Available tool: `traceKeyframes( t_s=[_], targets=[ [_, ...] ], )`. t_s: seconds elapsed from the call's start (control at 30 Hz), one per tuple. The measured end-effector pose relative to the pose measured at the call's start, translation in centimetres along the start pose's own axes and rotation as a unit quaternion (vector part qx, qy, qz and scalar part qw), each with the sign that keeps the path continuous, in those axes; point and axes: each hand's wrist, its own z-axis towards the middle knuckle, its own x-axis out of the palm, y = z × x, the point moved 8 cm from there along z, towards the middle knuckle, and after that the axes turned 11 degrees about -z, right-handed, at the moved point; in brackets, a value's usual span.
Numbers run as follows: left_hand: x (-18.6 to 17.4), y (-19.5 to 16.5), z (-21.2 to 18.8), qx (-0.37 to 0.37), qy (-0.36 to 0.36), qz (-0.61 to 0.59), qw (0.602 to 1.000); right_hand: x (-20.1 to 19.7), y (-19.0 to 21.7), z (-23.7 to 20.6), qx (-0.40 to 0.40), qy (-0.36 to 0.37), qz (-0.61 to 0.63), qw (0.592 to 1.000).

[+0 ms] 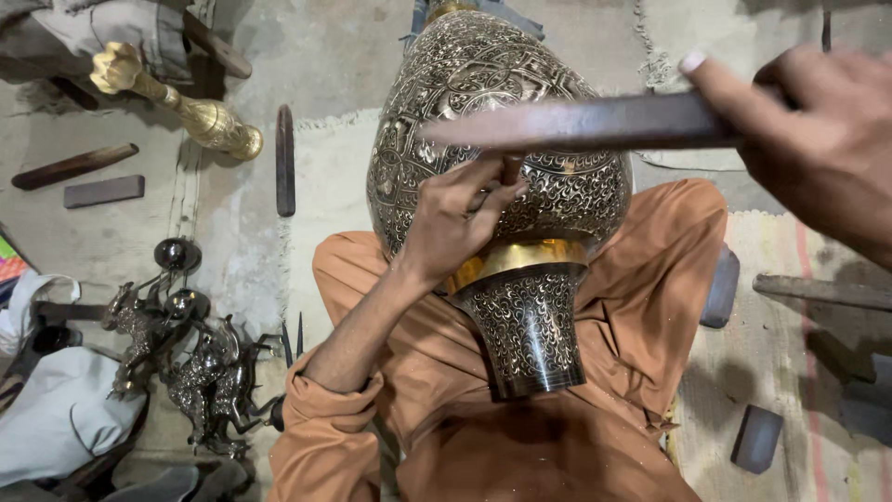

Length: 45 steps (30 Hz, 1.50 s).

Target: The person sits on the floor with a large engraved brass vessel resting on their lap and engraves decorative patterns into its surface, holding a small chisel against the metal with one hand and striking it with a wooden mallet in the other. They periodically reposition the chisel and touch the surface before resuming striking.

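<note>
I have the big engraved metal vase lying across my lap, its long axis running from twelve o'clock down to six, the flared foot pointing back at me and the round belly bulging away toward the floor ahead. My left hand is pressed on the belly just above the plain gold band, fingers pinched tight around a short chisel that stands with its tip against the patterned surface. My right hand comes in from three o'clock, clenched on the handle of a long dark hammer, forefinger laid along the top. The hammer lies almost level, crossing the vase from right to left, its far end blurred, hanging just above the chisel's head. So the chisel sits right under the hammer, at nine o'clock from my right hand, and the left hand is the one touching the vase. Off at ten o'clock a brass stand lies on the floor, and at eight o'clock a cluster of small metal deer figures waits.
</note>
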Motion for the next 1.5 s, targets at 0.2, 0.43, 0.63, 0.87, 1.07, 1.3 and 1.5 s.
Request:
traceKeyframes(
  t_s=[0.2, 0.43, 0.63, 0.87, 1.07, 1.3, 1.5],
  targets=[
    [-0.1, -0.4, 0.5, -0.017, 0.017, 0.017, 1.0, 0.2, 0.0, -1.2, -0.013, -0.04, 0.072, 0.997],
    [0.1, -0.1, 0.8, -0.013, 0.051, 0.019, 0.998, 0.7, -0.4, -2.9, 0.016, -0.047, 0.09, 0.995],
    [-0.2, -0.9, 0.9, 0.009, 0.082, 0.005, 0.997, 2.9, -1.9, -7.5, 0.062, -0.003, 0.044, 0.997],
    [-0.5, -0.5, 1.2, -0.014, 0.138, -0.015, 0.99, 5.0, -3.3, -11.4, 0.172, -0.034, 0.168, 0.97],
    [-0.2, -0.3, 1.8, 0.019, 0.162, 0.022, 0.986, 5.7, -3.7, -11.7, 0.109, -0.045, 0.013, 0.993],
    [-0.8, -0.4, 1.5, 0.005, 0.125, -0.012, 0.992, 7.3, -5.5, -9.9, 0.185, -0.076, 0.199, 0.959],
    [-0.5, 0.1, 1.3, 0.005, 0.124, 0.01, 0.992, 2.3, -0.6, -5.2, 0.056, -0.07, 0.031, 0.996]
  ],
)
